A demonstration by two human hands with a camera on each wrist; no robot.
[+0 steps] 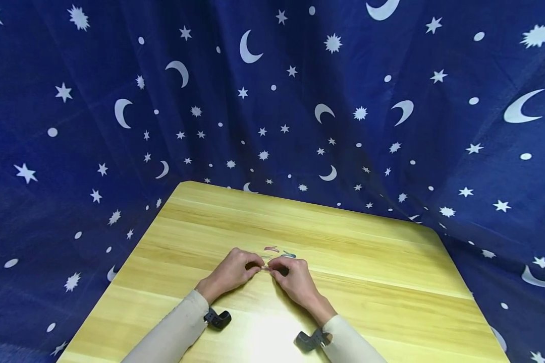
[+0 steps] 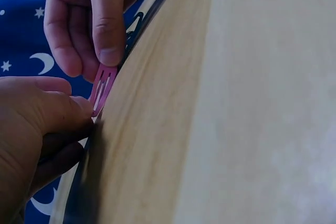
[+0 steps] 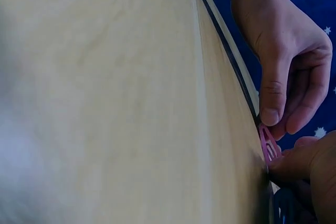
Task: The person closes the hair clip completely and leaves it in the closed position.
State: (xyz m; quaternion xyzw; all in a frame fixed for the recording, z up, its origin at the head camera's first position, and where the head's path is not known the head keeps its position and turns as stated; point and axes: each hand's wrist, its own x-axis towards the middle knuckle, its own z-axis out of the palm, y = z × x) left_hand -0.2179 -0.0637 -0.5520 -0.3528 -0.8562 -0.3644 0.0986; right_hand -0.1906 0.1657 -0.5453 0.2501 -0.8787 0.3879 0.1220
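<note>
A pink snap hair clip [image 2: 103, 88] spans the short gap between the two hands, low over the table. My left hand [image 1: 236, 269] pinches one end of it between thumb and fingers. At the other end, the thumb and fingers of my right hand [image 1: 292, 277] grip it. The slotted metal frame of the clip shows in both wrist views, its ends hidden under the fingertips. Just beyond the hands lie a reddish hair clip [image 1: 271, 249], a dark teal hair clip [image 1: 289, 255] and a pale greenish clip [image 1: 266, 257] partly behind the fingers.
The wooden table [image 1: 345, 242] has light and darker grain bands. A dark blue curtain [image 1: 290, 111] with white moons and stars hangs round its far and side edges. Each wrist carries a dark strapped device, such as the left one [image 1: 218, 319].
</note>
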